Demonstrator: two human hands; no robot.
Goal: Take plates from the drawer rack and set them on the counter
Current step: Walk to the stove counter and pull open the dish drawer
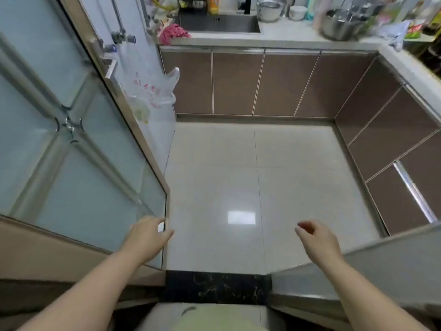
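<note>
Head view. Kitchen doorway, seen from above.

Left hand (pixel 149 236): extended forward, palm down, fingers loosely spread, empty; fingertips at the lower corner of the frosted glass door (pixel 71 149), contact not certain. Small white patch just beside the fingertips, unidentifiable.

Right hand (pixel 316 242): extended forward over the floor tiles (pixel 238 187), fingers loosely curled, half open, empty; fingertips blurred.

Dark marble threshold (pixel 218 286): between the forearms, at the near edge of the floor.

Plates and drawer rack: not visible. Brown cabinet fronts (pixel 238 82) under the counter (pixel 286 37), all shut; further brown fronts along the right side, one with a long metal handle (pixel 414 191).

Writing: translucent plastic bag (pixel 152 94) hung near the door's far edge, red print, not legible. Bottle and packet labels on the counter too blurred to read.

Counter, far edge: steel sink (pixel 219 23) at the left part; pink cloth (pixel 173 34) at the counter's left corner; orange bottle (pixel 213 4) behind the sink; white pot (pixel 269 10) and white bowl (pixel 297 12) right of the sink; large steel pot (pixel 341 25) near the right corner, with packets and bottles crowded beyond it.

Wall left of the sink: metal pipes with valves (pixel 123 38).
</note>
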